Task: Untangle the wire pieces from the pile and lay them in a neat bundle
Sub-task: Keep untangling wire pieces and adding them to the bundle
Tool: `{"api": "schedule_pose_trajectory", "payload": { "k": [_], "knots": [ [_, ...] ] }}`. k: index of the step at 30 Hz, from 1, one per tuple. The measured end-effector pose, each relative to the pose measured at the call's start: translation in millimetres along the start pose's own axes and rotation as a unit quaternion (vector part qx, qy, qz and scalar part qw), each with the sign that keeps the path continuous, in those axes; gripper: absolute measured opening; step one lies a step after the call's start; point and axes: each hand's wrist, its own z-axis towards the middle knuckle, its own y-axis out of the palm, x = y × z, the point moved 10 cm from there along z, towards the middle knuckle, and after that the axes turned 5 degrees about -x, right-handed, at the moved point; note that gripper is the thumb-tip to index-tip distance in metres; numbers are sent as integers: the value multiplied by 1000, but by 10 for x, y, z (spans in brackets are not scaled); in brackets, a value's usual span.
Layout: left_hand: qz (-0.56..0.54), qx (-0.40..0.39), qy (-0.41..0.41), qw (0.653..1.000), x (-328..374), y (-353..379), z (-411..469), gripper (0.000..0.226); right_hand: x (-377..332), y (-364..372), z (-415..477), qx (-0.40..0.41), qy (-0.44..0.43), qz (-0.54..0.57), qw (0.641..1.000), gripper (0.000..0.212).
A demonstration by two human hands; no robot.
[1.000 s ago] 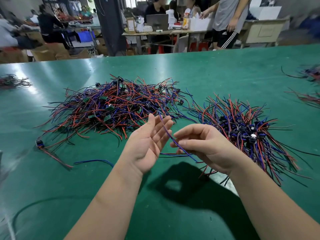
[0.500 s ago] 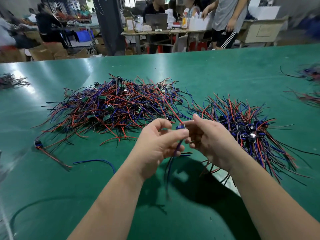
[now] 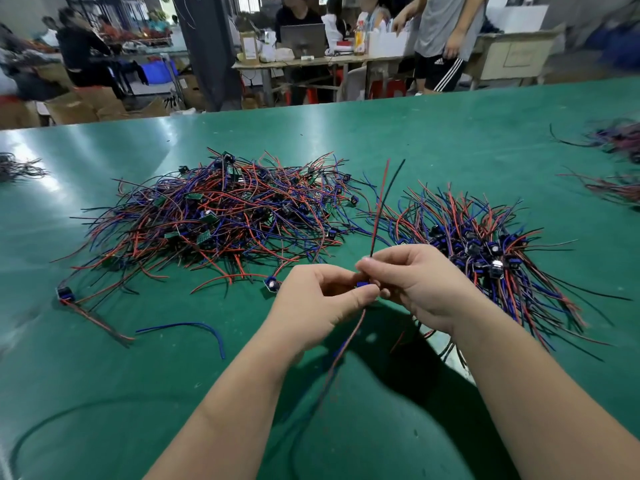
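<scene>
across the green table (image 3: 450, 140), wire piles; beyond, a busy workshop

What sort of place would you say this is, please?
Probably an electronics assembly workshop: a long green bench holds a tangled wire pile and a sorted bundle, with cardboard boxes and other workers behind.

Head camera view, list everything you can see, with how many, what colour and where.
table: one, green, fills the view
tangled pile: one, red, blue and black, centre left
neat bundle: one, same colours, right of the hands
loose wire: one, blue, near left
held wire piece: one, red and black leads, rising between the hands
left hand: one, pinches the held wire piece
right hand: one, pinches it too
</scene>
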Motion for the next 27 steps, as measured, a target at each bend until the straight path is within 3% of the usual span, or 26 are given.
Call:
{"api": "schedule_pose_trajectory", "payload": {
  "k": [3,7,11,14,18,21,24,27],
  "knots": [
    [4,4,-20,1000,-69,-9,15,16,-18,-173,-5,39,13,45,998,9],
    [-20,6,-57,998,-170,12,2,33,-24,-212,-10,35,17,49,998,7],
    [-15,37,-39,998,-137,-38,-1,12,29,-22,-28,-24,30,22,999,7],
    [-25,44,-35,998,-134,-77,5,9,41,-18,-21,-1,27,10,1000,7],
    [-22,-24,-51,998,-129,64,-16,11,-120,-304,-29,95,-18,74,993,9],
    [-4,-87,-73,994,-134,174,-60,12,-217,-635,-113,189,-71,187,961,9],
    [40,-137,-80,987,-110,233,-103,13,-214,-696,-120,203,-86,232,947,10],
    [95,-182,-64,977,-99,297,-125,21,-197,-663,-106,204,-80,195,956,12]
  ]
}}
